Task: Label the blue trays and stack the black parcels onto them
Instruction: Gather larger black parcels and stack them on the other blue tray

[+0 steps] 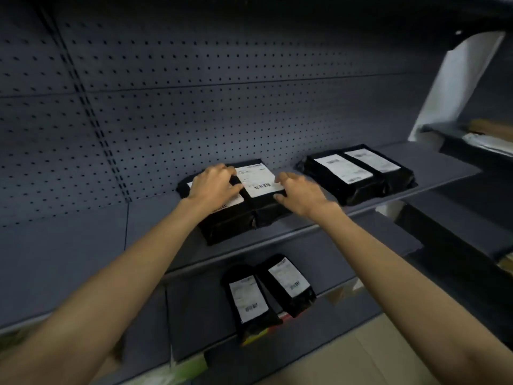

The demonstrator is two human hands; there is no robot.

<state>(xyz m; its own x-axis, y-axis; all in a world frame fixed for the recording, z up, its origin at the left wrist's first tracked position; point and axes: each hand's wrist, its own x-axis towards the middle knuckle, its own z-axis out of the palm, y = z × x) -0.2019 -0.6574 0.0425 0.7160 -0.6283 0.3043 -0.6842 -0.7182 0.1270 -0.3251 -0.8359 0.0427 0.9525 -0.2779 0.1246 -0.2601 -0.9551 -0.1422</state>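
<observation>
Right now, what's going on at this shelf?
A person is handling a pile of black parcels on the grey shelf. The left hand lies flat on its left side, and the right hand touches its right edge with loose fingers. A second labelled pile sits further right on the same shelf, apart from the first. Two more parcels lie side by side on the shelf below. No blue tray can be made out.

You will find nothing legible here: the white label [259, 179] on the middle stack of black parcels [236, 218] shows only a barcode and blurred lines of print, and the labels on the stack to its right [361, 195] and on the pair below it [288, 284] are just as unreadable.
</observation>
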